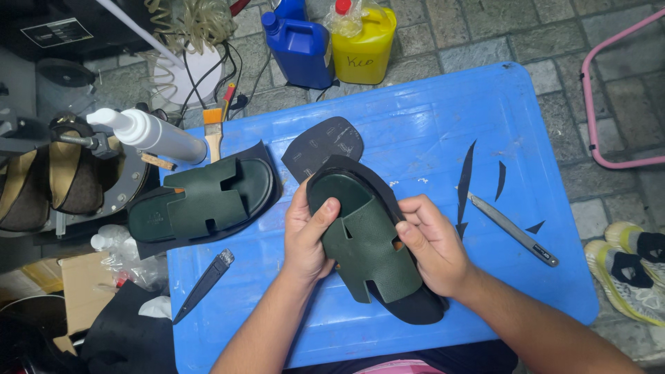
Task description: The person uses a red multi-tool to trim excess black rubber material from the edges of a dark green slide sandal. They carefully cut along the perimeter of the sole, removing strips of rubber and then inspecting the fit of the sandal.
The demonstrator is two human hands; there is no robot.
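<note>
Both hands wrapped round a dark green leather sandal (367, 253) over the blue counter (429, 131): left hand (308, 235) fingers clamped at the footbed, right hand (433, 246) gripping the strap edge. Looks light, strap floppy, sole stiffer, so I'd grab the sole rim.

A blue plastic counter (429, 118) stands on a grey paved floor (485, 34). Directly on it lie a dark green sandal (208, 201) at the left, a dark sole cutout (322, 145) near the back, a paintbrush (214, 128) at the back-left edge, and a dark-handled tool (204, 284) toward the front-left. To the right lie a metal knife (512, 228) and thin black trimmings (465, 176) just beside it.
</note>
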